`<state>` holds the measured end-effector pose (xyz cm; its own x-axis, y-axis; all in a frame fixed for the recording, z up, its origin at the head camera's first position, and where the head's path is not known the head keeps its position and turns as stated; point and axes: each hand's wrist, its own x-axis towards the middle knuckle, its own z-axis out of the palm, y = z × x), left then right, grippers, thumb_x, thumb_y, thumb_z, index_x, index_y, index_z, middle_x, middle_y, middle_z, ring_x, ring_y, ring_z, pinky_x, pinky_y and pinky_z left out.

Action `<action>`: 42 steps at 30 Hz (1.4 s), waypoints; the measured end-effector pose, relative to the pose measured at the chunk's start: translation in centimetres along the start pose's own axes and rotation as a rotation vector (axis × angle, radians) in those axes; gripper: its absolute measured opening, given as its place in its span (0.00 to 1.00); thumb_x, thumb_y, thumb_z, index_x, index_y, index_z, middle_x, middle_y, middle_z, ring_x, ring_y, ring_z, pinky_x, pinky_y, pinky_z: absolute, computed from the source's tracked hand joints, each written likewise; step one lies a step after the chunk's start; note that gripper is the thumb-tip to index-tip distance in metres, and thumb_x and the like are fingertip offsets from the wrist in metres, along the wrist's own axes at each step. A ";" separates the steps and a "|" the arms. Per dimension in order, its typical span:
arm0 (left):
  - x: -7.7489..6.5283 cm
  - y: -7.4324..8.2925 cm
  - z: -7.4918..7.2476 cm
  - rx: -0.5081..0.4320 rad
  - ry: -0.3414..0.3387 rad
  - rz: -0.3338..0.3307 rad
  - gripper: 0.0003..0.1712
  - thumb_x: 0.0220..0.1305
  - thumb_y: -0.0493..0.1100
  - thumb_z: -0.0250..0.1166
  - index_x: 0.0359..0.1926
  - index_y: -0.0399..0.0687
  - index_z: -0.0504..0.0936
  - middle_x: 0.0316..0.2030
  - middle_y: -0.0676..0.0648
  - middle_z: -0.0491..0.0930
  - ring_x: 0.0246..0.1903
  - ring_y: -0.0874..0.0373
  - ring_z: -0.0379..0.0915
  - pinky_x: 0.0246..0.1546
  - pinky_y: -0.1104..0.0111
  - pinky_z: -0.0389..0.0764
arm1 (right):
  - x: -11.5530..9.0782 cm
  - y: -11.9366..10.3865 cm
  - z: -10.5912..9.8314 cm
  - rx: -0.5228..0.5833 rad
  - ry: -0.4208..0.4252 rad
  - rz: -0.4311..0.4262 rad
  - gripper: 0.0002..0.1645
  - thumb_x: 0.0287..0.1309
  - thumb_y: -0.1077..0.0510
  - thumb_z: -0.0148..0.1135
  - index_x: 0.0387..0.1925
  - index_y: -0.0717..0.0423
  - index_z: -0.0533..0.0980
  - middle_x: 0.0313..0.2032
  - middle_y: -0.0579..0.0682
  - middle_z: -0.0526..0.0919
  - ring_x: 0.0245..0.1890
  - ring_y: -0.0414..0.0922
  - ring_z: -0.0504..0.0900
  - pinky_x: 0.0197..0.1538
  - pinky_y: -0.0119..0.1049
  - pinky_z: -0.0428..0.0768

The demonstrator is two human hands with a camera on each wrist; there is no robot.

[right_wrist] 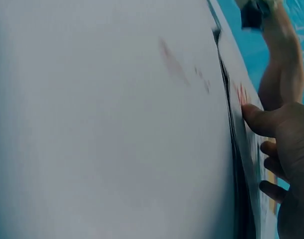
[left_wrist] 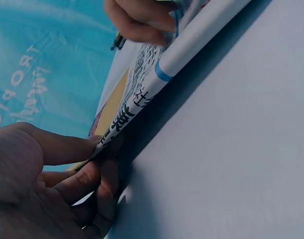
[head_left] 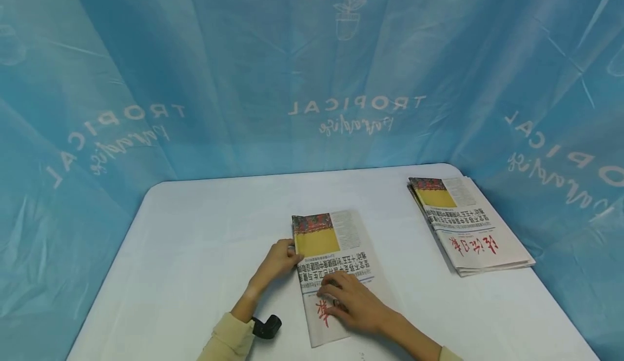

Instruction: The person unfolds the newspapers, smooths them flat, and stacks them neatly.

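Observation:
A folded newspaper [head_left: 316, 242] lies on the white table, with a colour picture at its far left corner and red characters near its front end. At its left edge my left hand [head_left: 276, 263] pinches the paper; in the left wrist view the thumb is on top and the fingers [left_wrist: 82, 181] underneath. My right hand [head_left: 353, 302] rests over the front half of the newspaper, fingers spread and slightly bent, partly covering the red characters. Seen from the right wrist, the right thumb [right_wrist: 259, 119] touches the printed face beside those characters.
A stack of similar folded newspapers [head_left: 468, 225] lies at the table's [head_left: 219, 231] far right, near the edge. Blue printed curtains [head_left: 244, 79] hang behind and along both sides. A black device [head_left: 266, 327] is strapped to the left wrist.

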<state>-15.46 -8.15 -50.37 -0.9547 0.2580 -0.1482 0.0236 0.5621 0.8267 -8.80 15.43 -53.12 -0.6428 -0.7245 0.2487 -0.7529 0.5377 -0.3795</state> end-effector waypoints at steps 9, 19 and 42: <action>-2.4 -1.9 -3.0 0.036 0.010 -0.040 0.24 0.65 0.33 0.62 0.59 0.22 0.71 0.11 0.54 0.61 0.13 0.64 0.53 0.19 0.73 0.57 | -0.7 1.8 -0.8 -0.108 -0.060 0.027 0.33 0.64 0.36 0.56 0.66 0.44 0.69 0.71 0.52 0.62 0.71 0.52 0.60 0.69 0.54 0.58; -5.1 -3.0 -5.4 0.042 0.025 -0.092 0.26 0.64 0.32 0.62 0.59 0.19 0.69 0.14 0.51 0.74 0.14 0.63 0.57 0.19 0.72 0.59 | -1.5 2.6 -1.1 -0.153 -0.072 0.000 0.36 0.68 0.37 0.51 0.70 0.50 0.65 0.73 0.54 0.59 0.74 0.54 0.57 0.72 0.51 0.50; -4.3 -4.1 -7.2 0.082 0.064 -0.124 0.31 0.62 0.39 0.67 0.60 0.24 0.68 0.27 0.46 0.83 0.24 0.58 0.74 0.26 0.65 0.73 | -2.8 2.8 -0.8 -0.108 -0.107 -0.019 0.38 0.70 0.39 0.49 0.72 0.55 0.61 0.73 0.54 0.60 0.72 0.53 0.61 0.68 0.48 0.64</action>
<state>-13.59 -17.19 -49.21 -0.9686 0.1342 -0.2092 -0.0735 0.6494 0.7569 -9.24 19.35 -54.15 -0.6142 -0.7735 0.1565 -0.7791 0.5628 -0.2762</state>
